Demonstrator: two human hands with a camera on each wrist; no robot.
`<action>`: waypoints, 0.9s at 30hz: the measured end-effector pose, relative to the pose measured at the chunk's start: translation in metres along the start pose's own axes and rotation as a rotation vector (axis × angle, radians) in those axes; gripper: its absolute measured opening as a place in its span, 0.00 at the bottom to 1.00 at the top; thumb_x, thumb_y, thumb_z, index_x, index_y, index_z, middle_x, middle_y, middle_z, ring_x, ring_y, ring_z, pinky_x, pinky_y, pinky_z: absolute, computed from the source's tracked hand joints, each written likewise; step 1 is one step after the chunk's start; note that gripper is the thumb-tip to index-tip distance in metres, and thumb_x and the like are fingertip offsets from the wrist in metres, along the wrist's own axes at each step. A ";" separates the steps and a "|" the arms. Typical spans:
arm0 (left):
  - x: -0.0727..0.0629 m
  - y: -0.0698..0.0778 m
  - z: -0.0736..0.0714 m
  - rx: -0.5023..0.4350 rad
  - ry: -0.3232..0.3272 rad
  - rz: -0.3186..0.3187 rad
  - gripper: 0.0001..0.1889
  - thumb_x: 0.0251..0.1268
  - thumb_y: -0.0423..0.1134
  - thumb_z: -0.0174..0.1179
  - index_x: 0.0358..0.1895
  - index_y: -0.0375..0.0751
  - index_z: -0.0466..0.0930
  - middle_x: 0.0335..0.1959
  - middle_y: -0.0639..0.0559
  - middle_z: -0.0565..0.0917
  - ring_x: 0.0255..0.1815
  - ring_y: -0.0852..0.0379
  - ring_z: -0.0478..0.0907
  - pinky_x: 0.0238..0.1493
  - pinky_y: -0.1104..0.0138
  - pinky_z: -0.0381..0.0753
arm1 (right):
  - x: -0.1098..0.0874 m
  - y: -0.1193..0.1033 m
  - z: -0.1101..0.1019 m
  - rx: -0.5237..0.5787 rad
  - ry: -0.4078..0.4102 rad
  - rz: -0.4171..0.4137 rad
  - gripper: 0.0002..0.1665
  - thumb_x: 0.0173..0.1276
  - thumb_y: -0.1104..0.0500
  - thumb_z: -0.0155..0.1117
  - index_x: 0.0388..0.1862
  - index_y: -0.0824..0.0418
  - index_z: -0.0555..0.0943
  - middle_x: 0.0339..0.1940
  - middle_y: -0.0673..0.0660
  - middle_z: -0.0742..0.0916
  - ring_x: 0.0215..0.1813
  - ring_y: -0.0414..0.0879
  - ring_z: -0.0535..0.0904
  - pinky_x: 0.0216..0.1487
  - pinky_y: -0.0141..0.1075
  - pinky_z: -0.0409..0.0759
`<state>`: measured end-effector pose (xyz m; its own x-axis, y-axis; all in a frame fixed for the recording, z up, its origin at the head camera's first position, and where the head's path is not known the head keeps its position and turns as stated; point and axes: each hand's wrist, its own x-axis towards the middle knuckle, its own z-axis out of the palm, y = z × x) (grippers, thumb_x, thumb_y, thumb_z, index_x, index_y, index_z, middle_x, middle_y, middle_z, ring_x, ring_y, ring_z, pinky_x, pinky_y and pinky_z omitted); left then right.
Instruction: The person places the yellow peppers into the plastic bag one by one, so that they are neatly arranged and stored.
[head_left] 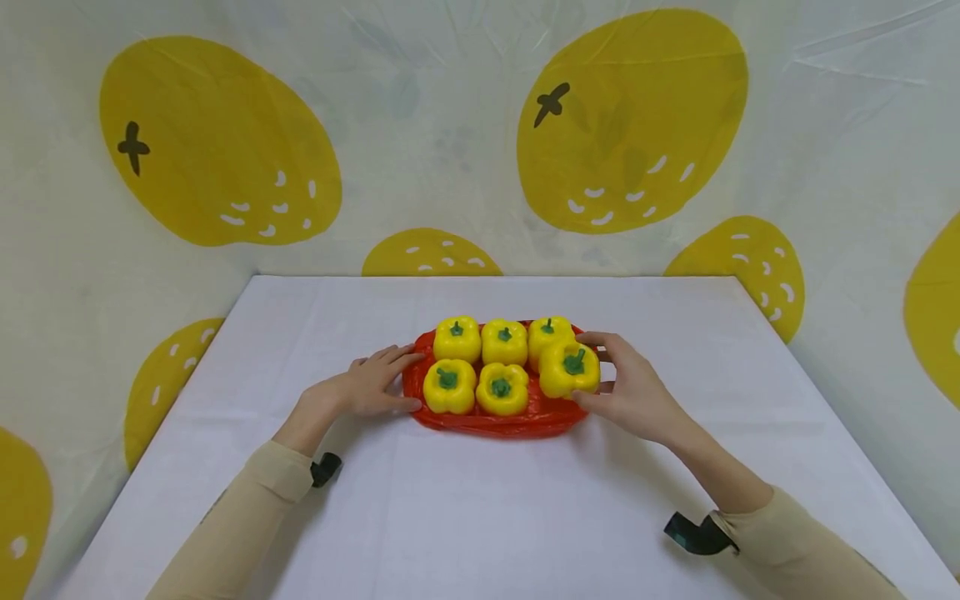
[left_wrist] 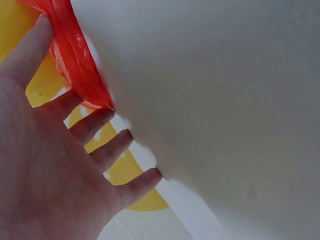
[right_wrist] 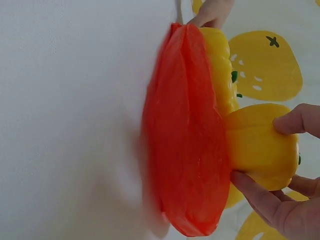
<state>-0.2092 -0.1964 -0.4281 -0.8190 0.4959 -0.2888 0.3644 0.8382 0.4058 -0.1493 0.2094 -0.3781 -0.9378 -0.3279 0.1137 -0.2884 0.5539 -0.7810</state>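
My right hand (head_left: 637, 398) holds a yellow bell pepper (head_left: 557, 373) between thumb and fingers, above the front right corner of a red plastic wrapping (head_left: 498, 427). In the right wrist view this bell pepper (right_wrist: 257, 147) sits higher than the red side. Several other yellow bell peppers with green stems, such as a front left one (head_left: 450, 398), stand in two rows on the red plastic. My left hand (head_left: 367, 388) lies at its left end with fingers spread. In the left wrist view the thumb touches the red plastic (left_wrist: 75, 55). Whether a tray lies under the plastic is hidden.
A white-covered table (head_left: 480, 517) carries everything. Behind it hangs a pale cloth (head_left: 442, 125) printed with large yellow fruit. A dark device (head_left: 697, 535) sits at my right sleeve, and another (head_left: 326, 470) at my left.
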 end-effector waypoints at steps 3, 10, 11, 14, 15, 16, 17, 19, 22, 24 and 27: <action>0.000 0.000 0.000 0.002 0.000 -0.001 0.46 0.66 0.63 0.64 0.82 0.48 0.57 0.82 0.41 0.54 0.81 0.37 0.47 0.72 0.29 0.47 | 0.001 0.001 0.004 -0.034 -0.006 -0.014 0.41 0.61 0.63 0.76 0.70 0.66 0.69 0.67 0.62 0.75 0.65 0.59 0.73 0.55 0.53 0.84; -0.001 0.001 0.000 0.008 -0.001 0.003 0.46 0.66 0.63 0.63 0.82 0.48 0.57 0.83 0.41 0.54 0.81 0.37 0.48 0.71 0.29 0.48 | 0.003 0.006 0.011 -0.100 -0.036 -0.003 0.41 0.61 0.59 0.79 0.70 0.65 0.71 0.66 0.63 0.78 0.67 0.60 0.73 0.62 0.58 0.78; 0.000 0.001 0.000 0.008 0.000 0.005 0.46 0.66 0.63 0.63 0.82 0.48 0.57 0.83 0.41 0.54 0.81 0.37 0.48 0.71 0.29 0.48 | 0.003 0.007 0.011 -0.108 -0.038 0.000 0.41 0.61 0.59 0.79 0.70 0.65 0.71 0.66 0.63 0.78 0.67 0.60 0.73 0.63 0.59 0.77; 0.002 0.001 0.000 0.007 -0.002 0.002 0.47 0.66 0.63 0.63 0.82 0.49 0.56 0.83 0.42 0.53 0.82 0.38 0.47 0.72 0.30 0.47 | 0.002 0.008 0.013 -0.132 -0.040 0.014 0.41 0.61 0.58 0.79 0.70 0.66 0.71 0.67 0.63 0.79 0.68 0.61 0.73 0.65 0.61 0.74; 0.002 0.001 0.001 0.006 -0.004 -0.001 0.47 0.66 0.64 0.64 0.82 0.49 0.56 0.83 0.42 0.53 0.82 0.38 0.47 0.72 0.30 0.47 | 0.002 0.008 0.013 -0.137 -0.044 0.021 0.41 0.61 0.58 0.79 0.70 0.66 0.71 0.67 0.64 0.79 0.68 0.62 0.73 0.65 0.61 0.74; 0.003 0.001 0.001 0.006 -0.008 -0.007 0.47 0.65 0.64 0.64 0.82 0.50 0.56 0.83 0.42 0.53 0.82 0.38 0.46 0.73 0.30 0.47 | 0.003 0.008 0.014 -0.143 -0.049 0.031 0.41 0.61 0.59 0.79 0.70 0.66 0.71 0.67 0.64 0.78 0.69 0.62 0.72 0.65 0.61 0.74; 0.002 0.002 0.001 0.004 -0.011 -0.011 0.47 0.65 0.64 0.64 0.82 0.50 0.56 0.83 0.42 0.53 0.82 0.38 0.46 0.73 0.30 0.46 | 0.003 0.009 0.015 -0.146 -0.053 0.039 0.41 0.61 0.59 0.78 0.70 0.66 0.71 0.68 0.64 0.78 0.69 0.63 0.72 0.65 0.61 0.74; 0.003 0.002 0.001 -0.001 -0.015 -0.018 0.47 0.65 0.64 0.64 0.82 0.51 0.56 0.83 0.43 0.53 0.82 0.38 0.46 0.73 0.30 0.46 | 0.003 0.009 0.016 -0.153 -0.059 0.061 0.41 0.61 0.59 0.78 0.71 0.66 0.70 0.68 0.65 0.78 0.69 0.63 0.72 0.65 0.62 0.74; 0.003 0.003 0.001 -0.004 -0.014 -0.018 0.47 0.65 0.64 0.64 0.82 0.50 0.56 0.83 0.42 0.53 0.82 0.37 0.46 0.72 0.29 0.45 | 0.003 0.011 0.018 -0.162 -0.062 0.085 0.41 0.61 0.59 0.77 0.70 0.67 0.70 0.67 0.66 0.78 0.68 0.64 0.72 0.64 0.62 0.75; 0.003 0.003 0.001 -0.004 -0.016 -0.023 0.47 0.65 0.64 0.64 0.82 0.51 0.56 0.83 0.42 0.53 0.82 0.37 0.46 0.72 0.29 0.45 | 0.003 0.013 0.020 -0.168 -0.063 0.090 0.41 0.61 0.59 0.77 0.70 0.68 0.71 0.67 0.66 0.79 0.68 0.64 0.73 0.63 0.62 0.75; 0.002 0.003 0.000 -0.001 -0.016 -0.023 0.47 0.65 0.64 0.64 0.82 0.50 0.56 0.83 0.42 0.53 0.82 0.36 0.46 0.72 0.28 0.45 | 0.004 0.016 0.023 -0.172 -0.059 0.084 0.40 0.61 0.60 0.77 0.69 0.68 0.71 0.66 0.66 0.79 0.67 0.64 0.73 0.63 0.61 0.76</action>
<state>-0.2098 -0.1930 -0.4272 -0.8200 0.4801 -0.3116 0.3452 0.8491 0.3999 -0.1527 0.1995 -0.4040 -0.9486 -0.3163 0.0127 -0.2432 0.7024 -0.6689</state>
